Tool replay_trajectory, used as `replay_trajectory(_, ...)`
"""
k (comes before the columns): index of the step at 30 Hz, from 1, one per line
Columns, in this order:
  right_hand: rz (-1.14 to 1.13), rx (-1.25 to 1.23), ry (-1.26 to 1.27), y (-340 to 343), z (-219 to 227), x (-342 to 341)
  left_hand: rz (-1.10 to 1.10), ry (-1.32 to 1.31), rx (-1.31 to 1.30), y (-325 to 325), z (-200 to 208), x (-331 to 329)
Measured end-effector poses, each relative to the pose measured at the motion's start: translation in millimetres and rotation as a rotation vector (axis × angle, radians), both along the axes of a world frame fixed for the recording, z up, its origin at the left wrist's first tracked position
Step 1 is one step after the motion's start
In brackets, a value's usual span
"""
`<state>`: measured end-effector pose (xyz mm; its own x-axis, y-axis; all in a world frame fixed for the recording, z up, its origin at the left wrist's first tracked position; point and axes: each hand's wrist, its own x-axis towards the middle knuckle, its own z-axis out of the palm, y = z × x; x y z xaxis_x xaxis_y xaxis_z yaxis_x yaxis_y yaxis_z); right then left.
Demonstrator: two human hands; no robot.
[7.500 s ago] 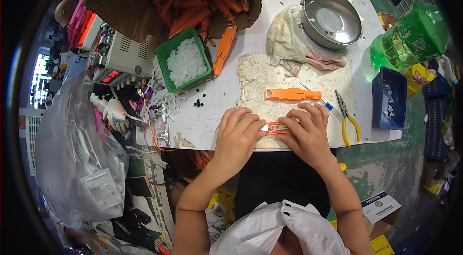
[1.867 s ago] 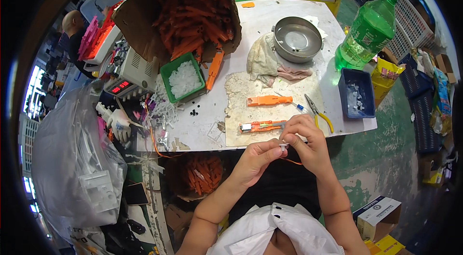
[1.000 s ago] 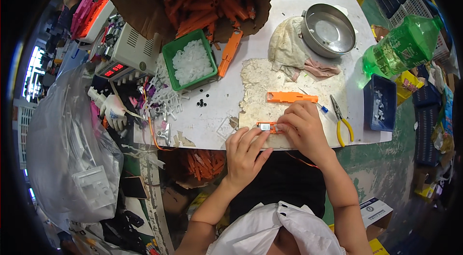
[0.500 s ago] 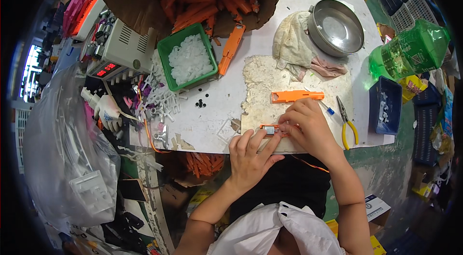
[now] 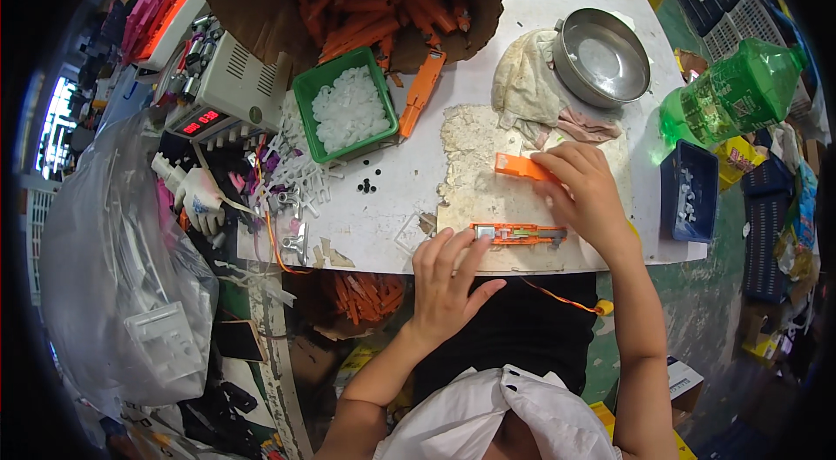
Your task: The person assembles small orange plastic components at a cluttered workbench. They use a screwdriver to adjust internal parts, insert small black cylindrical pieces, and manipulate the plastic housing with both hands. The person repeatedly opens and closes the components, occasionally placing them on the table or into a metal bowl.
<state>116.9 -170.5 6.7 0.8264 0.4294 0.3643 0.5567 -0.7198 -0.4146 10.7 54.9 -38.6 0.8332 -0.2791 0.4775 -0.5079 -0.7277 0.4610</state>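
Observation:
An open orange plastic housing [image 5: 528, 235], with small grey and metal parts set inside, lies near the front edge of the worn board. My left hand [image 5: 446, 279] is beside its left end, fingers spread, the index fingertip touching it or just above it. Farther back, my right hand [image 5: 585, 192] grips a second orange plastic shell [image 5: 521, 166] by its right end. My right fingers and palm hide the rest of that shell. Most of the yellow-handled pliers is covered by my right hand and forearm.
At the back, a cardboard box [image 5: 248, 3] spills orange shells beside a green tray [image 5: 305, 94] of white parts. A metal bowl [image 5: 601, 60], a rag [image 5: 522, 86], a green bottle [image 5: 740, 94] and a blue bin [image 5: 692, 225] stand right. A power supply [image 5: 228, 81] sits left.
My right hand has left the open housing and moved back and right onto the second shell, which is now gripped and slightly tilted. My left hand stays by the housing, its grip loosened.

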Motion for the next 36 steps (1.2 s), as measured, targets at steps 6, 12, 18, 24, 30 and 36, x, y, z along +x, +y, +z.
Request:
replay_trajectory(6, 0.164, 0.067, 0.121, 10, 22, -50, 0.124, 0.072, -0.124, 19, 8, 3)
replay_trajectory(12, 0.136, 0.004, 0.067, 20, 7, -54, 0.07, 0.112, -0.072, 15, 19, 13)
replay_trajectory(18, 0.132, 0.015, 0.114, 19, 4, -52, -0.007, 0.058, -0.015, 1, 25, 36)
replay_trajectory(24, 0.128, 0.072, 0.271, 3, 16, -44, -0.029, 0.014, 0.012, -2, 20, 47)
replay_trajectory(30, 0.079, -0.393, 0.392, -18, 34, -24, -0.048, 0.03, 0.078, -1, 16, 46)
replay_trajectory(36, 0.231, -0.743, 0.513, 12, 54, 5, -0.057, 0.074, 0.104, 2, 18, 45)
